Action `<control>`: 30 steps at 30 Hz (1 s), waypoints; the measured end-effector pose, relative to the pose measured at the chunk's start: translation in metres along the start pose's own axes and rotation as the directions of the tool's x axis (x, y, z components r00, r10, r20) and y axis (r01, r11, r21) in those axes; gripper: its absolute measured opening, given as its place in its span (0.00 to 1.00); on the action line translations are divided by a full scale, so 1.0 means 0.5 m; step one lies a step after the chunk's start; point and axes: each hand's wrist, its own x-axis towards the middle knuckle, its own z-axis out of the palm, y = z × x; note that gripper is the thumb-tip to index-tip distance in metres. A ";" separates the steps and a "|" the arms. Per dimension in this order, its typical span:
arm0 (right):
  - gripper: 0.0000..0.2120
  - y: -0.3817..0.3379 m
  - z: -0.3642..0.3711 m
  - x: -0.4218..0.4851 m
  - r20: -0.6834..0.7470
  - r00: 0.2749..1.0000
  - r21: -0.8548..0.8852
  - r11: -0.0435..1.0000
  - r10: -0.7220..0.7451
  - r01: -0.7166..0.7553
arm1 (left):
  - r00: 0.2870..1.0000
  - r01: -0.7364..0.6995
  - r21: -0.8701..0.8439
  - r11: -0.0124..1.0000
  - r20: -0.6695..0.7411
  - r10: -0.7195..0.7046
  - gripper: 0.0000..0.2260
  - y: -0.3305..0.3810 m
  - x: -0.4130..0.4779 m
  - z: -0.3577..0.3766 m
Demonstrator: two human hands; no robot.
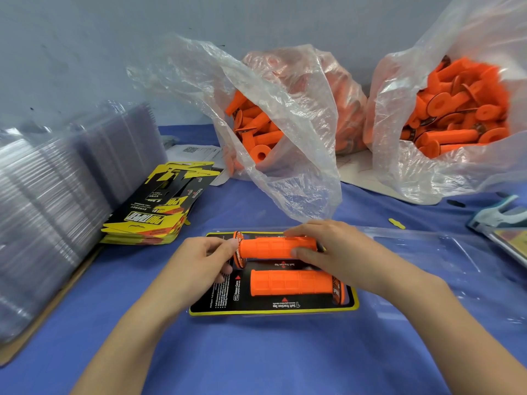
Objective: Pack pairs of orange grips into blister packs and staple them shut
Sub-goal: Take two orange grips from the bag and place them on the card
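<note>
Left of the blister pack (216,297): stacked clear shells (42,209) and printed cards (154,220). In the pack, one orange grip (291,282) lies seated. The left hand (205,258) and right hand (333,249) pinch the ends of the second grip (271,248) above it. Behind the pack, open bags (299,166) hold loose grips.

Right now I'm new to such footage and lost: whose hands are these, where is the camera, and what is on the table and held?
No machine here: a person works with bare hands, and the one picture comes from a camera worn on their head, looking down. The left hand and right hand hold the two ends of one orange grip over a printed card in an open clear blister pack; a second grip already lies on it. On the blue table cover: a stack of cards and stacked clear shells at left, plastic bags of loose grips behind, and what looks like a stapler at far right.
</note>
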 end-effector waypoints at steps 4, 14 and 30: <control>0.17 0.004 0.001 0.001 0.004 0.999 0.036 0.999 0.035 -0.035 | 0.999 0.000 0.050 0.999 -0.043 0.002 0.17 0.000 0.000 0.002; 0.15 -0.006 -0.005 -0.008 0.033 0.997 -0.017 0.998 0.063 -0.062 | 0.977 -0.056 0.221 0.974 -0.189 0.099 0.09 0.003 -0.004 0.021; 0.16 -0.013 -0.020 -0.038 -0.173 0.981 0.012 0.996 0.093 -0.093 | 0.785 -0.580 0.409 0.705 0.047 0.618 0.15 0.024 -0.024 0.064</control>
